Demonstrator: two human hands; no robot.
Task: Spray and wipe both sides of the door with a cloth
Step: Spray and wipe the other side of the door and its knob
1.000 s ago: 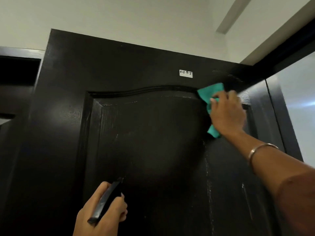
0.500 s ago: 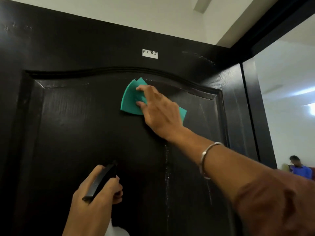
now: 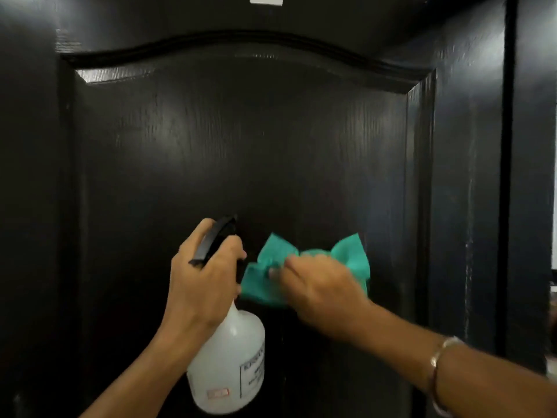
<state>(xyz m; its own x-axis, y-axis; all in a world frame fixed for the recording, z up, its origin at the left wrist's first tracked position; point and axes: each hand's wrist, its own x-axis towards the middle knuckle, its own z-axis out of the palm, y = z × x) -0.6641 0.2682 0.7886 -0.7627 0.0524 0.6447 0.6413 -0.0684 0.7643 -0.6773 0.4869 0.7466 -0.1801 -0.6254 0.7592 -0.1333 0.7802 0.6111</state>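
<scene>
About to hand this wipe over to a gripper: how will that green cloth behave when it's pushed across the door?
Likely floppy: the green cloth bunches and fans out around the right hand. Probably light and thin. It may crumple rather than slide flat on the door.

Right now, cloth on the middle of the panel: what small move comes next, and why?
Probably sweep the green cloth rightward under the right hand toward the door edge, where pale streaks show. The left hand grips the spray bottle beside it, blocking leftward strokes.

One door (image 3: 211,146), one cloth (image 3: 352,257), one spray bottle (image 3: 232,363), two hands: left hand (image 3: 202,285), right hand (image 3: 319,285).
</scene>
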